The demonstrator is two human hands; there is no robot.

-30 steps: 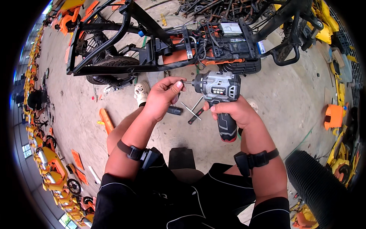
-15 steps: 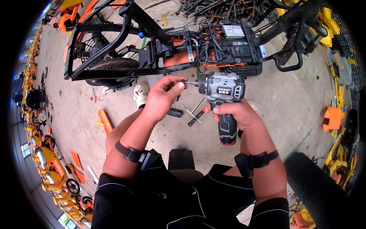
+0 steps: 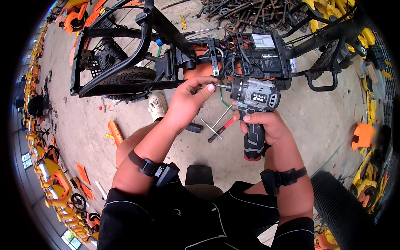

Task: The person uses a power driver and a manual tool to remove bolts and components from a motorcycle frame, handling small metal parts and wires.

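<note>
Near the black frame [image 3: 118, 89], right fingers [image 3: 248, 118] snug around a drill [image 3: 250, 92], left fingers [image 3: 203, 93] pinched on something at its bit [image 3: 224, 86].

left hand [image 3: 188, 103]: pinching bit [image 3: 224, 86] | right hand [image 3: 270, 125]: gripping drill [image 3: 257, 95] | black frame [image 3: 172, 33] beyond

The drill [image 3: 259, 95] is matt plastic, its bit [image 3: 223, 86] shiny metal; the frame [image 3: 125, 88] is glossy, black-coated metal; the tyre [image 3: 129, 76] is rough rubber; the floor [image 3: 175, 154] looks like matt concrete; the clothes [image 3: 183, 221] are black cloth.
</note>
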